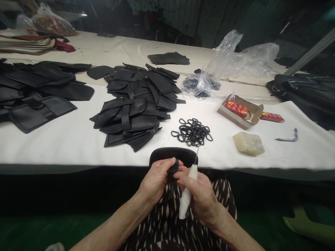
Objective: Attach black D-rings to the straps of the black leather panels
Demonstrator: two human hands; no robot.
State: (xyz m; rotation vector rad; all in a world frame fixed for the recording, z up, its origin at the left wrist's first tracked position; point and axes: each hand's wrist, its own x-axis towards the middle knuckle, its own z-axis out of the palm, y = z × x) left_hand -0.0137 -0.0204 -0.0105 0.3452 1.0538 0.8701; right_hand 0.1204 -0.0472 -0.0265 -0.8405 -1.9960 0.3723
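Observation:
My left hand (157, 176) pinches a short black strap (174, 166) on a black leather piece (167, 152) that rests against the table's front edge. My right hand (200, 190) grips an awl (188, 190) with a white wrapped handle, its thin metal tip pointing up and away. The right fingertips also meet the strap, close to the left fingers. Just beyond the leather piece lies a pile of black D-rings (195, 132). Whether a ring sits in the strap is hidden by my fingers.
Stacked black leather pouches (131, 115) lie ahead to the left, with more black pieces (42, 108) farther left. On the right are a wax-like block (248, 143), a small cardboard box (235, 116), a bent blade tool (288, 136) and clear plastic bags (235, 57).

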